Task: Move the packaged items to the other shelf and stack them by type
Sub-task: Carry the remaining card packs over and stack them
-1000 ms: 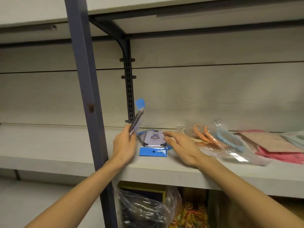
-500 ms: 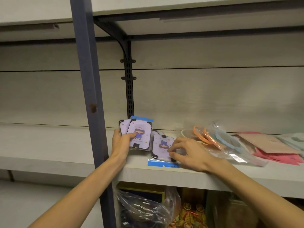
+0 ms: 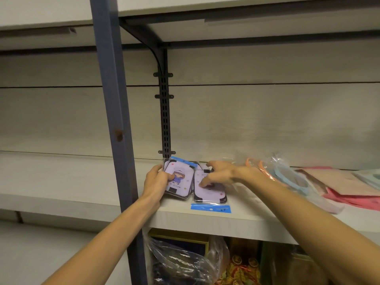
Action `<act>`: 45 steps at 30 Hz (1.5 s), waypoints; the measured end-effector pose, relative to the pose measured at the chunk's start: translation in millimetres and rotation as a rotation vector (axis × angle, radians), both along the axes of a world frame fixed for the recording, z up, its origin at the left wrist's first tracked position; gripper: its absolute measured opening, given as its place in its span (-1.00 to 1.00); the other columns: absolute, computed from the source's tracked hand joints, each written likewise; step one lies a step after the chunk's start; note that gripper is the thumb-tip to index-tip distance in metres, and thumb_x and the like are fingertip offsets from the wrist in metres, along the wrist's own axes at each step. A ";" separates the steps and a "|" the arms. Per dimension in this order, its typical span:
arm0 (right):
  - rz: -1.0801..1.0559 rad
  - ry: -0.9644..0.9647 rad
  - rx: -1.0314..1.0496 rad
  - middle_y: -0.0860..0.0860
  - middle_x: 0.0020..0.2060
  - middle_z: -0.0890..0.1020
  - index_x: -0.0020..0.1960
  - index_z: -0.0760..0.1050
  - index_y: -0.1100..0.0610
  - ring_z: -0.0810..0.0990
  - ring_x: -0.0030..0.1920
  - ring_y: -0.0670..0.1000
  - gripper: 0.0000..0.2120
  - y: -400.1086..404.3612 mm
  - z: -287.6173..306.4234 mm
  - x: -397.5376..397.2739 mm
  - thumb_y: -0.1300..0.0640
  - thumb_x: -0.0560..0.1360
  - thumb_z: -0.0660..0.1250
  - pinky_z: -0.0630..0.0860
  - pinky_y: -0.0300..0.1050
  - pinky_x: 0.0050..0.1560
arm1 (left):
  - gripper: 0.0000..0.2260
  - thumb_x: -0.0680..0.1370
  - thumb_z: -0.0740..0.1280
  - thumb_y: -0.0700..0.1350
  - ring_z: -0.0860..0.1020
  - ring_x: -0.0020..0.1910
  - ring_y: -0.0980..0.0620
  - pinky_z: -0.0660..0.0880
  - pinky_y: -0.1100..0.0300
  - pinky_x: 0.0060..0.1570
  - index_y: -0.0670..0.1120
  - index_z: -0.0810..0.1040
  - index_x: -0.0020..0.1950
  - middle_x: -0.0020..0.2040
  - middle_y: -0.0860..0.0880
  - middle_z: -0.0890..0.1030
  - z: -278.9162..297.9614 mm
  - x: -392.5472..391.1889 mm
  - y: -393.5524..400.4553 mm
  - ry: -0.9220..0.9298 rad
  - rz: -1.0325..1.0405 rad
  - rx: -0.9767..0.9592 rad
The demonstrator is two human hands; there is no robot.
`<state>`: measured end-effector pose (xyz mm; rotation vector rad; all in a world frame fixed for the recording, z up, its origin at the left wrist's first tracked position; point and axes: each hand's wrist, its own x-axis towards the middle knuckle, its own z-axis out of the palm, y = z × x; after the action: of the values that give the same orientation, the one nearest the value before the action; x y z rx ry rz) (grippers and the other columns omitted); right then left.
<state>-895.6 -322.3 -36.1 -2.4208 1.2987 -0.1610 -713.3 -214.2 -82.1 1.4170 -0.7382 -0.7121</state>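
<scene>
Since half a second ago both hands have slid a little toward the back of the shelf, and the left hand's bundle now lies lower against the board. Nearest, below the pale wooden shelf board [image 3: 242,223], crumpled clear plastic bags [image 3: 185,262] sit in the lower bay. On the board, the left hand [image 3: 156,183] grips a stack of lilac cartoon-printed packets in clear sleeves [image 3: 179,179], thumb curled over its face. Touching that stack on its right, a single lilac packet with a blue header strip [image 3: 209,195] lies flat; the right hand [image 3: 221,173] presses it with spread, bent fingertips. Farther right lie clear bags of orange and blue rings [image 3: 283,173] and pink flat packets [image 3: 349,194]. Behind stands a black slotted wall rail [image 3: 164,112]
</scene>
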 end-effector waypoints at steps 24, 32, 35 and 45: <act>-0.312 -1.267 0.372 0.22 -0.07 0.71 0.12 0.65 0.24 0.67 -0.15 0.18 -0.71 12.0 7.4 -94.8 0.39 0.43 0.35 0.67 0.15 -0.10 | -0.33 0.65 0.27 -0.24 0.66 0.01 0.00 0.64 -0.05 0.09 0.06 0.00 0.65 0.17 0.04 0.50 -2.6 -7.7 2.5 -0.291 -0.049 0.002; -0.340 -1.420 0.441 0.25 0.05 0.67 0.25 0.50 0.15 0.71 -0.02 0.24 -0.59 36.9 -24.1 -26.2 0.47 0.47 0.25 0.66 0.17 0.01 | -0.36 0.64 0.26 -0.20 0.67 -0.11 0.06 0.65 0.08 -0.13 0.06 0.03 0.64 -0.07 0.19 0.49 0.8 -11.8 9.0 -0.340 -0.026 0.035; -0.378 -1.417 0.380 0.23 0.06 0.68 0.20 0.51 0.17 0.70 0.04 0.23 -0.63 46.7 -38.7 -1.3 0.44 0.46 0.26 0.65 0.18 0.04 | -0.38 0.61 0.28 -0.21 0.67 -0.18 0.06 0.65 0.06 -0.16 0.04 0.11 0.61 -0.10 0.11 0.56 0.1 -9.7 9.5 -0.309 -0.012 0.038; -0.340 -0.603 -0.257 -0.12 -0.24 0.64 -0.11 0.55 -0.04 0.62 -0.16 -0.02 -0.59 61.4 -46.6 12.8 -0.32 0.29 0.50 0.41 -0.12 -0.26 | -0.24 0.56 0.43 0.03 0.66 0.01 -0.03 0.60 0.08 -0.05 -0.01 0.06 0.61 0.17 -0.06 0.63 -6.5 0.4 -0.6 -0.204 0.029 -0.008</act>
<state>-882.8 -261.0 -82.8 -2.0567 1.4298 -1.1135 -712.9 -214.9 -88.6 1.5043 -0.8757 -0.5458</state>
